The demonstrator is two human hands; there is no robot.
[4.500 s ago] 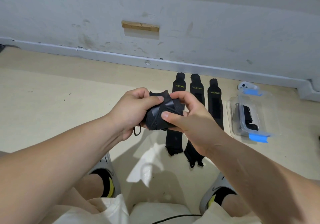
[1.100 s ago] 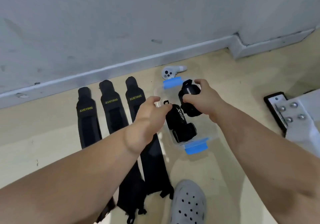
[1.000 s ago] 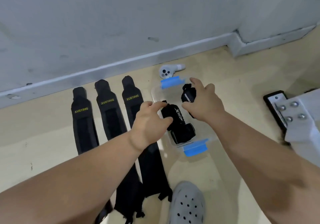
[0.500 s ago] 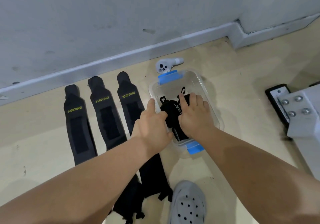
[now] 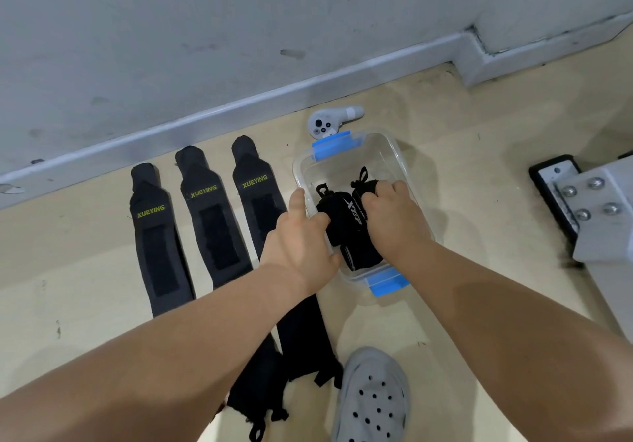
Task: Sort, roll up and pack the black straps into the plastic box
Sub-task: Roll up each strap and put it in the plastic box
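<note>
A: How far along is the packing?

B: In the plastic box [image 5: 401, 154], centre right, the left hand [image 5: 301, 241] curls its fingers on the nearer roll [image 5: 342, 227]; the right hand [image 5: 394, 217] grips the farther roll [image 5: 363, 185]. Three flat XUEYING straps [image 5: 212, 222], at left, await rolling and packing.

flat straps [image 5: 212, 222] 3 | rolled straps [image 5: 342, 219] 2 | box [image 5: 397, 154] 1 | controller [image 5: 325, 124] 1 | shoe [image 5: 373, 397] 1
</note>
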